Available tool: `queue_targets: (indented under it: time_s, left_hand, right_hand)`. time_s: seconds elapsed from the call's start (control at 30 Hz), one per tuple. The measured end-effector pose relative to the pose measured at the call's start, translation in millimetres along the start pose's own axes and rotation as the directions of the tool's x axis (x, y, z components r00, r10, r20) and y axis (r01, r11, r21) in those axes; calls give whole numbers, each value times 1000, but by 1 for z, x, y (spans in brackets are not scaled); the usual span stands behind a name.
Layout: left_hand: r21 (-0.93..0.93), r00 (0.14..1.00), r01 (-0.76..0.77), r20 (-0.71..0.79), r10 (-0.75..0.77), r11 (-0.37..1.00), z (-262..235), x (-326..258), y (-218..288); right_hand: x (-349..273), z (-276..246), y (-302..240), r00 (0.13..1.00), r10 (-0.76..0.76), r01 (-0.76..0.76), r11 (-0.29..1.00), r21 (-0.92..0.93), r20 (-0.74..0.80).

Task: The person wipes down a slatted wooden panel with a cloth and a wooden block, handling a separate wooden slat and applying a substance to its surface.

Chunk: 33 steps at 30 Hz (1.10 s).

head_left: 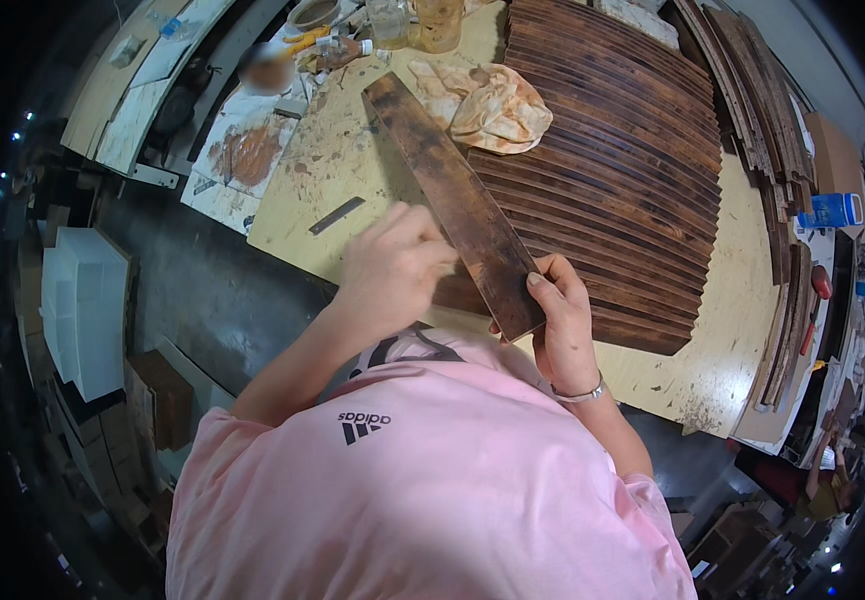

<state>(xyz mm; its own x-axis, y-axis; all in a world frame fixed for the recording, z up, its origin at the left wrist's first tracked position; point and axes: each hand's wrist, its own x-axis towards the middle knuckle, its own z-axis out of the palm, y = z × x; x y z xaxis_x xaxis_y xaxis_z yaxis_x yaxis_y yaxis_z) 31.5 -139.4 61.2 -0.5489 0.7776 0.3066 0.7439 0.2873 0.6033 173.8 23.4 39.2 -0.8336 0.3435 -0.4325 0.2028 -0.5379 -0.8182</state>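
Note:
A long dark-stained wooden plank (457,205) slants over the table, its far end up to the left and its near end close to my body. My right hand (564,318) grips that near end, thumb on top and fingers underneath. Beside the plank's left edge is my left hand (397,262), its fingers curled and slightly blurred. What those fingers hold, if anything, is hidden. A stained cream cloth (497,108) lies crumpled past the plank. Right of it, many similar dark wooden planks (602,180) lie in an overlapping row.
A thin metal strip (337,215) lies on the stained pale tabletop (297,190). Glass jars (439,22) and a small bottle (347,50) stand at the back. More wooden strips (752,90) are stacked right, near a blue container (832,210). A white plastic bin (82,310) is at left.

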Motion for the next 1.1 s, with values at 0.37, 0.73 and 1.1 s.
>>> queue_targets:
  time_s: [0.37, 0.73, 1.1]
  left_hand:
    - [75, 978, 34, -207, -17, 997, -2, 14, -22]
    - [53, 969, -186, -158, 193, 981, 23, 50, -8]
    - [171, 974, 83, -221, -44, 982, 18, 72, -52]
  right_hand:
    - [-1, -4, 4, 1000, -5, 5, 1000, 8, 28]
    - [-7, 6, -3, 1000, -29, 30, 993, -114, 11]
    - [-8, 14, -5, 996, -73, 69, 996, -59, -54]
